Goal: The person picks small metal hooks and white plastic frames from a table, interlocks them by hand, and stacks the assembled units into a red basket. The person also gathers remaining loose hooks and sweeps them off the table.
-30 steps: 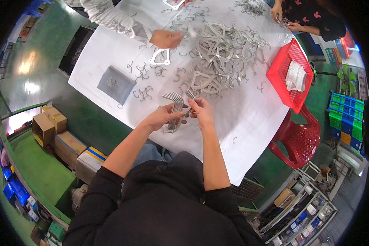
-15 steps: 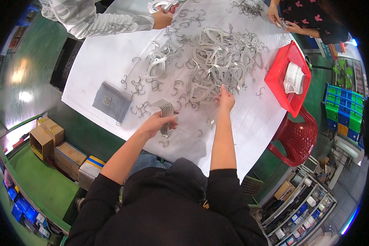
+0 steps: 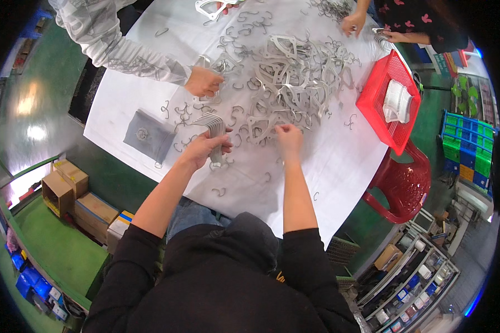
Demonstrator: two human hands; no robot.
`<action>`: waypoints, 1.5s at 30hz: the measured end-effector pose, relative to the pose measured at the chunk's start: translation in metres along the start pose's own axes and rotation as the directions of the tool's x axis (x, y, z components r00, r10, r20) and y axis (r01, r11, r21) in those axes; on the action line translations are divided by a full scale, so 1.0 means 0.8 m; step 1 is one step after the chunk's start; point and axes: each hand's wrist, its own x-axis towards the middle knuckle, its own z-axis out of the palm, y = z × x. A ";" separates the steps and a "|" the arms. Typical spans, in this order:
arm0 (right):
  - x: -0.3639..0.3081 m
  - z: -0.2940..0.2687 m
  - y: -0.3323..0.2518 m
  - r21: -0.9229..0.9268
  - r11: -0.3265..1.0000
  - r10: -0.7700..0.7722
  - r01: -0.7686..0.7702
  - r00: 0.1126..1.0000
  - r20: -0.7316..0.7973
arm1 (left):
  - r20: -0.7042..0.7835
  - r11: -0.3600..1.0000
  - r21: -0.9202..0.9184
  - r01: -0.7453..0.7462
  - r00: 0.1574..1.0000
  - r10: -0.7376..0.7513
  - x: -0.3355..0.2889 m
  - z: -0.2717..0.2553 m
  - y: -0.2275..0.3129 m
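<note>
My left hand (image 3: 204, 147) is closed around a neat stack of flat, curved metal brackets (image 3: 215, 129), held just above the white table covering. At the near edge of a heap of loose silvery metal brackets (image 3: 294, 83), my right hand (image 3: 289, 139) is closed in a pinch and slightly blurred. Its fingertips meet the edge of one bracket (image 3: 255, 129); whether they grip it or some smaller piece is hidden. Small bent wire hooks (image 3: 236, 114) lie scattered between my hands and around the heap.
Across the table, one person's hand (image 3: 204, 82) reaches to brackets at the left; another person's hand (image 3: 354, 23) is at the far right. A red plastic basket (image 3: 366, 100) holds stacked brackets. A grey pouch (image 3: 150, 136) lies left. A dark red chair (image 3: 408, 191) stands right.
My right hand has moved left and slightly nearer along the heap's edge. The stack in my left hand has shifted slightly left and away. The left co-worker's hand has come down to the brackets.
</note>
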 end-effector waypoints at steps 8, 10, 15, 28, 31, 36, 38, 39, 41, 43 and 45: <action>-0.010 0.041 -0.023 -0.310 0.937 0.181 -0.163 0.983 0.033 | -0.059 1.000 -0.028 0.001 0.998 -0.003 -0.029 0.004 -0.025; -0.013 0.031 -0.015 -0.198 0.974 0.126 -0.106 0.988 0.091 | -0.072 0.999 -0.040 0.000 0.997 -0.002 -0.031 0.003 -0.032; -0.089 0.007 -0.022 0.192 0.967 -0.175 0.168 0.984 0.017 | -0.063 0.998 -0.055 -0.026 0.998 0.023 -0.026 0.020 -0.044; -0.031 -0.027 0.050 0.768 0.603 0.337 -0.215 0.941 -0.001 | -0.090 0.995 -0.060 -0.079 0.993 0.073 -0.004 0.045 -0.045; 0.026 -0.022 0.085 0.849 0.433 0.375 -0.304 0.917 0.137 | -0.096 0.997 -0.064 -0.045 0.995 0.039 -0.005 0.040 -0.043; 0.040 -0.021 0.084 0.742 0.655 0.207 -0.142 0.978 0.005 | -0.101 0.997 -0.071 -0.018 0.995 0.011 -0.009 0.039 -0.041; 0.027 -0.036 0.062 0.447 0.894 0.057 0.029 0.983 -0.177 | -0.078 0.998 -0.064 -0.026 0.997 0.021 -0.006 0.040 -0.040; 0.016 -0.046 0.049 0.413 0.878 -0.177 0.242 0.966 -0.191 | -0.059 0.998 -0.055 -0.034 0.998 0.031 -0.003 0.041 -0.038; -0.014 -0.066 0.018 0.309 0.791 -0.505 0.529 0.848 -0.159 | -0.054 1.000 -0.009 -0.025 0.998 0.025 0.003 0.044 -0.036; -0.043 -0.076 -0.016 0.167 0.722 -0.678 0.671 0.735 -0.023 | -0.069 0.998 0.063 0.001 0.998 0.003 0.009 0.051 -0.035; -0.068 -0.072 -0.046 0.017 0.739 -0.674 0.674 0.738 0.028 | -0.021 0.985 0.172 0.010 1.000 -0.006 0.016 0.061 -0.035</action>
